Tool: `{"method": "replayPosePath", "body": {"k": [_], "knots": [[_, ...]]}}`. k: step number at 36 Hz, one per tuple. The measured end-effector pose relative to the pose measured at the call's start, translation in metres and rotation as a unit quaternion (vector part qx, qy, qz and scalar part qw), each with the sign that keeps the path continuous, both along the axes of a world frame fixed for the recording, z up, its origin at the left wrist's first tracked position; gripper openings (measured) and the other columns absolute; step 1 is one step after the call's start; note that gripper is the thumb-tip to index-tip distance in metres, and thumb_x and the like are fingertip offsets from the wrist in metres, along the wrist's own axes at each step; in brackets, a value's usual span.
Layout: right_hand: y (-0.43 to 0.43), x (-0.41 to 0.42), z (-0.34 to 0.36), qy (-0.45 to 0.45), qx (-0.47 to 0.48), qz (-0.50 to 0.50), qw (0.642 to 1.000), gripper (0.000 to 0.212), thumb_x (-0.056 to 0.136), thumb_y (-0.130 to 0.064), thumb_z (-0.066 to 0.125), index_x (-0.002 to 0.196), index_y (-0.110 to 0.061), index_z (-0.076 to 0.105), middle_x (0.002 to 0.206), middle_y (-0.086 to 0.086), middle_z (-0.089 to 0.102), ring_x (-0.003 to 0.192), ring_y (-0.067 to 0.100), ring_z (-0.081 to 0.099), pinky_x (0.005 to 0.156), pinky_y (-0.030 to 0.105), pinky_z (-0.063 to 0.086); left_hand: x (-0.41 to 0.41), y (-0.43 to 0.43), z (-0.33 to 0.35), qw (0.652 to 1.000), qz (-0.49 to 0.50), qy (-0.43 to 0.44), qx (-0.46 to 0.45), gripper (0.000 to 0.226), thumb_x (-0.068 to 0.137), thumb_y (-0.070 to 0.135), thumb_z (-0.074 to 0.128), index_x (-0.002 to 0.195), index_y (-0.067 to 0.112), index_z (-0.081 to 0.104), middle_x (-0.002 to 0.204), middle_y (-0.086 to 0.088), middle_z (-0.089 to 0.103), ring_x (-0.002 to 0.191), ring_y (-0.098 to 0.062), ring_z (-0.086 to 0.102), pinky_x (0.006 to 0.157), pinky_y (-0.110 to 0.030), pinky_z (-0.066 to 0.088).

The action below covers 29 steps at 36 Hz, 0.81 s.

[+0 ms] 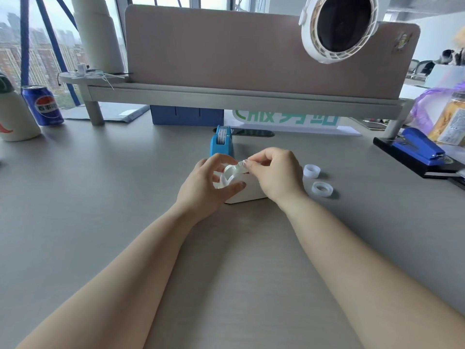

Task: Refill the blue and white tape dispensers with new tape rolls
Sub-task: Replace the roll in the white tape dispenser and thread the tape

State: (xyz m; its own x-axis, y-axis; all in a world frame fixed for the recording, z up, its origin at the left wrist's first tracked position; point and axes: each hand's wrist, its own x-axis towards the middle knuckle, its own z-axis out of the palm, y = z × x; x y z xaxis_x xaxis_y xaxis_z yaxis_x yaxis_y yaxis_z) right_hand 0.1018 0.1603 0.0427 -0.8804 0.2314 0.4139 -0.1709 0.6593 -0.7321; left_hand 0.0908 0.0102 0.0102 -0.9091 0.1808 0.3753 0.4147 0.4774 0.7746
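A white tape dispenser [247, 191] stands on the grey desk [100, 197] between my hands. My left hand [203, 187] grips its rounded left side, where a tape roll [232, 170] sits. My right hand [276, 175] pinches the loose end of the tape above the dispenser's top. Just behind stands the blue tape dispenser [221, 142] with a roll in it. Two clear tape rolls [311, 170] [322, 189] lie on the desk right of my right hand.
A raised monitor shelf [226, 96] with a pink partition spans the back. A cola can [42, 105] and a white bottle [15, 117] stand at the far left. A blue stapler [420, 146] on a black notebook lies at the right, and a white fan [339, 26] hangs above.
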Motion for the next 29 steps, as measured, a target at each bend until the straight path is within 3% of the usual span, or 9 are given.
{"method": "replayPosePath", "body": {"k": [8,15,21,24,27,29], "knots": [[0.0,-0.006,0.001,-0.027,-0.015,-0.01,0.999,0.016,0.081,-0.031,0.066,0.072,-0.018,0.068,0.077,-0.005,0.071,0.085,0.024,0.064,0.09,0.047,0.048,0.002,0.002,0.001,1.0,0.016,0.005,-0.021,0.04,0.069,0.046,0.075,0.102,0.047,0.052,0.107,0.013,0.052,0.088,-0.004,0.059,0.082,-0.04,0.054],[0.004,-0.007,0.001,0.003,0.11,-0.05,0.993,0.017,0.089,-0.026,0.053,0.083,-0.016,0.065,0.1,0.006,0.069,0.098,0.031,0.058,0.086,0.039,0.044,-0.001,0.0,0.001,0.999,0.027,0.005,-0.044,0.041,0.072,0.049,0.072,0.108,0.044,0.054,0.107,0.018,0.052,0.092,-0.004,0.062,0.084,-0.038,0.053],[0.02,-0.008,0.003,-0.005,0.063,-0.084,0.995,0.017,0.089,-0.025,0.052,0.09,-0.015,0.067,0.108,0.005,0.068,0.106,0.03,0.056,0.086,0.037,0.042,-0.006,-0.003,0.003,0.997,0.03,0.003,-0.07,0.042,0.074,0.048,0.071,0.113,0.039,0.058,0.11,0.016,0.054,0.097,-0.005,0.061,0.086,-0.035,0.051],[0.029,-0.006,0.004,-0.025,-0.021,-0.065,0.997,0.012,0.088,-0.025,0.056,0.079,-0.02,0.062,0.097,0.001,0.069,0.101,0.028,0.06,0.093,0.042,0.046,-0.007,-0.004,0.002,0.997,0.027,0.001,-0.072,0.041,0.074,0.048,0.071,0.112,0.039,0.058,0.111,0.016,0.055,0.096,-0.003,0.062,0.086,-0.034,0.051],[0.038,-0.003,0.004,-0.034,-0.062,-0.064,0.995,0.025,0.087,-0.026,0.059,0.063,-0.027,0.052,0.072,-0.011,0.059,0.093,0.027,0.062,0.097,0.046,0.045,-0.008,-0.005,0.002,0.998,0.02,-0.003,-0.067,0.04,0.074,0.047,0.072,0.111,0.041,0.058,0.112,0.017,0.056,0.096,-0.002,0.063,0.087,-0.036,0.051],[0.043,-0.001,0.005,-0.04,-0.081,-0.068,0.994,0.025,0.087,-0.026,0.059,0.063,-0.026,0.053,0.072,-0.01,0.058,0.094,0.027,0.062,0.095,0.044,0.047,-0.008,-0.007,0.002,0.998,0.015,-0.005,-0.066,0.039,0.074,0.047,0.071,0.11,0.042,0.058,0.112,0.017,0.056,0.096,-0.002,0.063,0.088,-0.038,0.052]]}}
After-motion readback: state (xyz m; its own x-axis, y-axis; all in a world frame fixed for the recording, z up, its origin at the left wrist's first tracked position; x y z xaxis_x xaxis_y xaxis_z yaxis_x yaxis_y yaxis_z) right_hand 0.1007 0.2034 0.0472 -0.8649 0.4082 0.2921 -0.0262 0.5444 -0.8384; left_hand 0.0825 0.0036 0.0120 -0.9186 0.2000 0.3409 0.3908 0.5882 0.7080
